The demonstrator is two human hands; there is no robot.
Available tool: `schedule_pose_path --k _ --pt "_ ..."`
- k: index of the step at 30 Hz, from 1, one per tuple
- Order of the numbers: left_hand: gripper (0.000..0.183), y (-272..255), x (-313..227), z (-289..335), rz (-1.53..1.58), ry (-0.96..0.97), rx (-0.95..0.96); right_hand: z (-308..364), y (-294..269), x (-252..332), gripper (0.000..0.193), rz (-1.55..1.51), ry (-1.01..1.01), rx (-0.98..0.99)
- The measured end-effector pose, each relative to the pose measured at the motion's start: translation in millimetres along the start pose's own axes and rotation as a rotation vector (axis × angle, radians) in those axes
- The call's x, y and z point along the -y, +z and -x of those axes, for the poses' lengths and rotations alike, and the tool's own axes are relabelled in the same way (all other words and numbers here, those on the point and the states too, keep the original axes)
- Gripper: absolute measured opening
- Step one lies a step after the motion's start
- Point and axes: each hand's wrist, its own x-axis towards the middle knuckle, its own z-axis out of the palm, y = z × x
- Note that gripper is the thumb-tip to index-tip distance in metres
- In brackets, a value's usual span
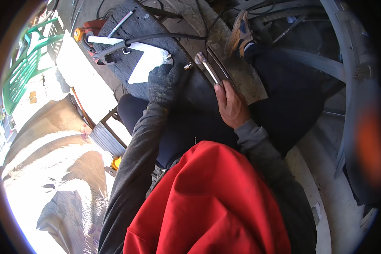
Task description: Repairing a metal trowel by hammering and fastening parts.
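My right hand [233, 103] is bare and closed round the shiny metal handle of a hammer-like tool [208, 70]. Its rounded head points away from me, over the right edge of a dark wooden board [133, 31]. My left hand [162, 82], in a dark knitted glove, is curled closed on the board, at the corner of a bright, glaring white flat piece [148, 63]. Whatever its fingers grip is hidden. A small shiny metal piece shows just beyond the fingertips. Between the hands lies a small metal cylinder [188, 66].
A black cable [169, 36] with a dark handle crosses the board. A thin metal rod [120, 24] and an orange-and-red tool [82, 34] lie farther off. A green plastic chair [27, 67] stands left; a grey metal frame [343, 51] curves along the right.
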Motion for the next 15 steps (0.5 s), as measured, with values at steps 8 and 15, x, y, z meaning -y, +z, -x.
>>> schedule_pose_path --k 8,15 --pt "0.027 3.4 7.3 -3.1 0.009 0.031 -0.011 -0.4 -3.5 3.1 0.026 -0.04 0.051 0.092" --pt "0.028 3.2 9.9 1.7 -0.003 0.05 0.003 10.6 -3.1 12.0 0.031 -0.108 -0.109 -0.226"
